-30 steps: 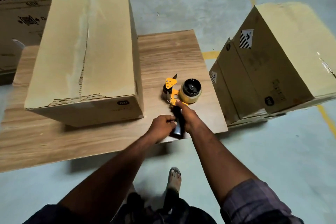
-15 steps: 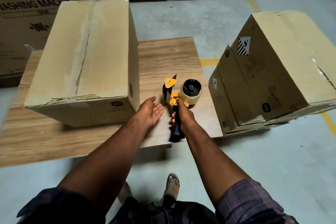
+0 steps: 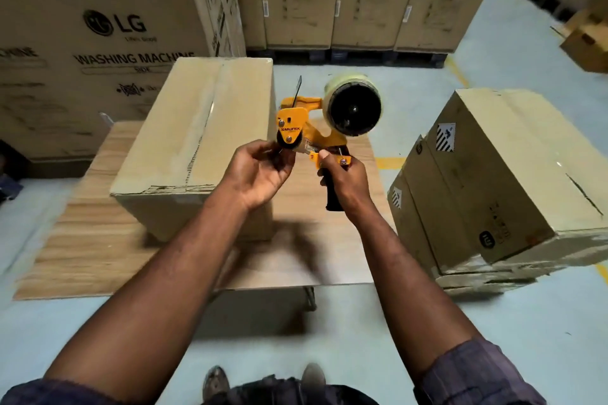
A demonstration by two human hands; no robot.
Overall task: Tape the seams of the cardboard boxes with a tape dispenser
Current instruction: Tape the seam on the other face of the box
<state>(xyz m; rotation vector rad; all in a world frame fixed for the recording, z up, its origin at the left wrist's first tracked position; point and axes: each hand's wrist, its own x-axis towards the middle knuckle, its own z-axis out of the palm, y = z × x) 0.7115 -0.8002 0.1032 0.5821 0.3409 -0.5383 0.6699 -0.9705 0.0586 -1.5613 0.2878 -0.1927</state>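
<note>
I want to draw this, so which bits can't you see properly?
All head view:
- The black handle of the yellow metal tape dispenser: mostly covered by the grip of the right hand.
- The tape's loose end: hidden behind curled fingers of the left hand at the roller.
- The brown cardboard box on the wooden table: part of its front face sits behind the left forearm.
- The small print on the tall washing-machine cartons: blurred.

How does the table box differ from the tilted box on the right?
The table box lies flat on the wooden table, top seam up; the right box sits tilted on other cartons. The right box shows a striped label; the table box shows none. Both are brown cardboard.
</note>
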